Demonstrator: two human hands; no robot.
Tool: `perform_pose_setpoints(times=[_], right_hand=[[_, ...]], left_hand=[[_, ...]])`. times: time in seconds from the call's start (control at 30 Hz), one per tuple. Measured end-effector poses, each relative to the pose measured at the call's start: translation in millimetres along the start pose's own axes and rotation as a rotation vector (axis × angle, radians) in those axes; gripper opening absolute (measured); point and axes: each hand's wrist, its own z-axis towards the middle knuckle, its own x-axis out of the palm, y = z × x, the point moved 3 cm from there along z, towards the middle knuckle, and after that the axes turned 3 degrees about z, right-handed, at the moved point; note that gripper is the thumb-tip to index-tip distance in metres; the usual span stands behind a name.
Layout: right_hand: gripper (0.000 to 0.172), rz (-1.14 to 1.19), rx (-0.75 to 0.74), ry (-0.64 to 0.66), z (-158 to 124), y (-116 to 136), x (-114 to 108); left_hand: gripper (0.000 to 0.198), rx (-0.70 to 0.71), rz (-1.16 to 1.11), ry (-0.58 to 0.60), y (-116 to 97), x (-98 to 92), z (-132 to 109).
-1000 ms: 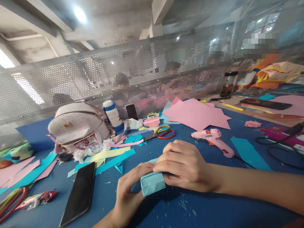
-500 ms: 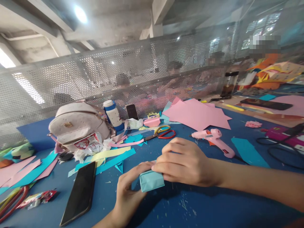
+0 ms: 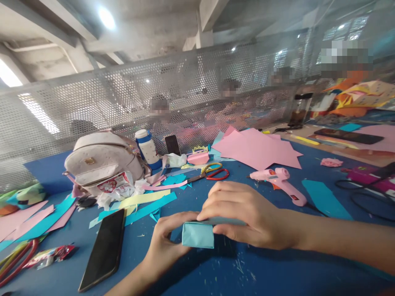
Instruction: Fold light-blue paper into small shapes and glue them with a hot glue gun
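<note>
A small light-blue folded paper box (image 3: 198, 235) is held just above the blue table, its end face toward me. My left hand (image 3: 168, 234) grips it from the left, thumb below and fingers over the top. My right hand (image 3: 247, 211) is closed at its upper right, fingertips on the top edge and thumb by the right side. Between those fingers a flat light-blue paper part (image 3: 226, 220) shows, stretching right from the box top. The far side of the box is hidden.
Beyond my hands lie scissors (image 3: 212, 172), a pink glue gun (image 3: 280, 181) with its cord, and pink paper sheets (image 3: 256, 146). A black phone (image 3: 103, 248) and paper strips (image 3: 148, 207) are at left. A backpack (image 3: 98, 160) and bottle (image 3: 147, 148) stand before a perforated metal screen (image 3: 123, 94).
My right fingers have shifted and straightened over the box top, and a flat paper part now shows between them. The box's end face has turned slightly; my left hand keeps its grip.
</note>
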Motion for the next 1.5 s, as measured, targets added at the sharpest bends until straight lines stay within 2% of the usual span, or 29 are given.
perform_pose_setpoints(times=[0.1,0.2,0.27,0.4,0.5,0.67,0.77,0.9,1.07,1.5], right_hand=[[0.023,-0.016,0.0,0.049,0.7,5.9,-0.9],[0.046,-0.094,0.01,0.128,0.8,7.2,-1.0],[0.054,-0.148,0.034,0.147,-0.3,5.3,1.1],[0.032,-0.249,0.036,0.058,-4.3,2.1,9.0],[0.019,-0.343,0.011,-0.007,-5.9,3.0,13.5],[0.017,-0.643,-0.093,-0.038,-3.7,10.3,12.1],[0.014,-0.728,-0.145,-0.072,-0.6,13.3,10.2],[0.017,-0.701,-0.131,-0.055,6.7,8.7,13.8],[0.013,-0.507,-0.087,-0.024,14.5,-1.1,17.4],[0.016,-0.302,-0.096,-0.116,9.7,-2.5,18.4]], left_hand=[[0.023,-0.013,0.006,0.012,1.0,0.0,0.6],[0.027,0.017,0.006,-0.029,3.3,-1.2,-0.5],[0.031,0.032,0.003,-0.055,4.3,-0.9,-2.6],[0.038,0.009,0.021,-0.088,3.5,4.3,-9.1],[0.039,-0.073,0.028,-0.119,2.1,9.4,-12.7],[0.042,-0.172,-0.033,-0.11,0.8,14.8,-13.8],[0.04,-0.199,-0.06,-0.128,1.3,16.7,-14.0],[0.031,-0.266,-0.112,-0.227,3.0,19.1,-15.4],[0.024,-0.37,-0.19,-0.285,2.7,20.5,-17.3],[0.026,-0.31,-0.181,-0.27,1.1,20.5,-20.0]])
